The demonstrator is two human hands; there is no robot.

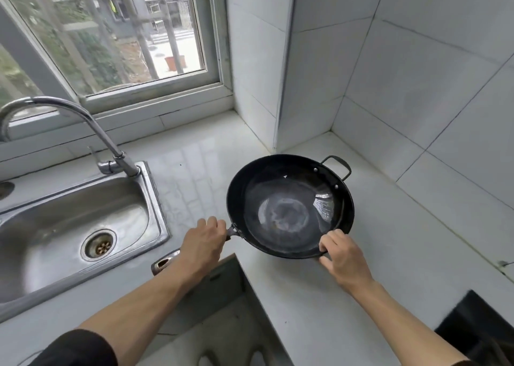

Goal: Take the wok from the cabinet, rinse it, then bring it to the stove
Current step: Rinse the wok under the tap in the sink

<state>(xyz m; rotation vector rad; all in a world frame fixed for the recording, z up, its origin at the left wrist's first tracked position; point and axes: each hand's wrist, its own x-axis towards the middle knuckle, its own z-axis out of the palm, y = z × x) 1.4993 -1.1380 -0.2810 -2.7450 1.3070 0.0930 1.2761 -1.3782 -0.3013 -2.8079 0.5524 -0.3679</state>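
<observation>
A black wok [289,207] with a wet, shiny bottom sits over the white counter [389,243] in the corner. Its small loop handle [338,165] points toward the tiled wall. My left hand [204,243] grips the long handle, whose end [164,262] sticks out below my wrist. My right hand [343,257] pinches the near rim of the wok. The dark edge of the stove [478,326] shows at the bottom right.
A steel sink [55,226] with a drain and a curved tap [83,123] lies to the left. A window is behind it. Tiled walls close the corner on the right. Below the counter edge the floor shows.
</observation>
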